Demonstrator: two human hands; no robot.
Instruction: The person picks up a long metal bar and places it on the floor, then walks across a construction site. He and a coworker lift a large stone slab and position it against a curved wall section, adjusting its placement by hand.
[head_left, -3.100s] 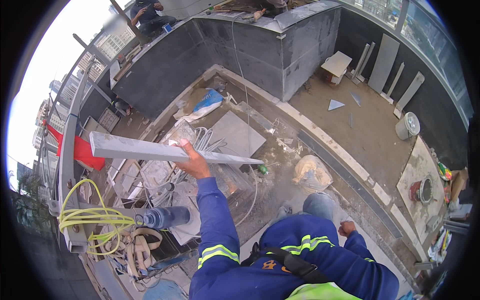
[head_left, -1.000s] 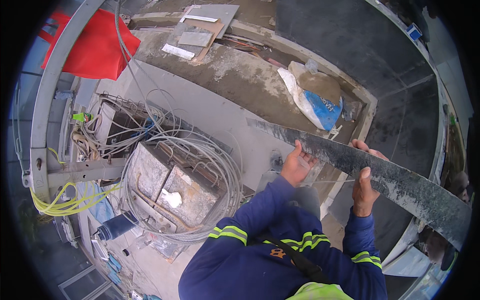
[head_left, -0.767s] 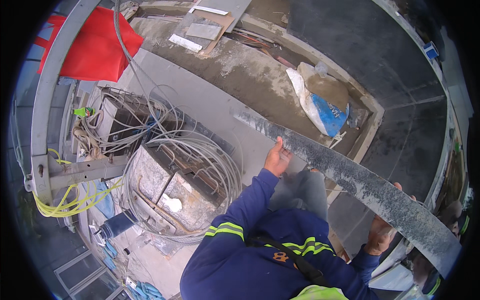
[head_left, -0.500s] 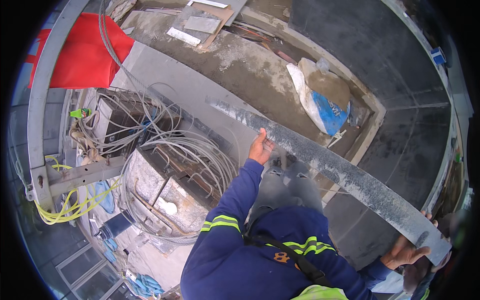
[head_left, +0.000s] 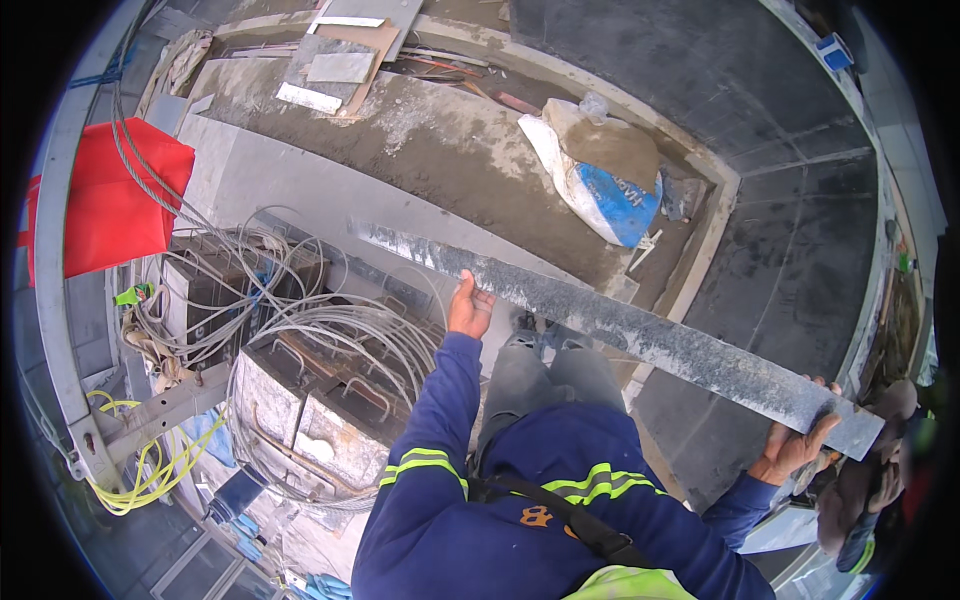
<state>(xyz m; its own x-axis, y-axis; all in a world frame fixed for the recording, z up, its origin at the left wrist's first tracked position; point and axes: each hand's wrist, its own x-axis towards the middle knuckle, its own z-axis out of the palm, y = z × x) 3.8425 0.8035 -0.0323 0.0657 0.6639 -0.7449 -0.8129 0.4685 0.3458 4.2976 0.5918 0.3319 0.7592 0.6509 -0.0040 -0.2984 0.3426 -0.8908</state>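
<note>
A long, narrow dark-grey stone strip [head_left: 600, 318], mottled with pale powdery residue, runs slantwise across in front of me from the centre to the lower right. My left hand [head_left: 470, 306] grips its near edge toward the far-left end, fingers closed. Close to the other end, my right hand [head_left: 797, 440] is wrapped round the strip, with fingertips showing over the far edge and the thumb at the near edge. The strip's left end lies over a pale ledge [head_left: 290, 180]; from above I cannot tell whether they touch.
Stacked metal weights [head_left: 320, 390] with coiled wire cable [head_left: 350, 325] stand left, beside a metal frame [head_left: 55, 250] and red cloth [head_left: 125, 190]. A blue-and-white sack [head_left: 610, 195] lies in the mortar-covered trough. At the right edge is another person's hand [head_left: 886, 485].
The view has shifted, so the surroundings sit further left. The strip's right end has come up in the picture, with both hands still on it. The other person's hand now appears apart from it.
</note>
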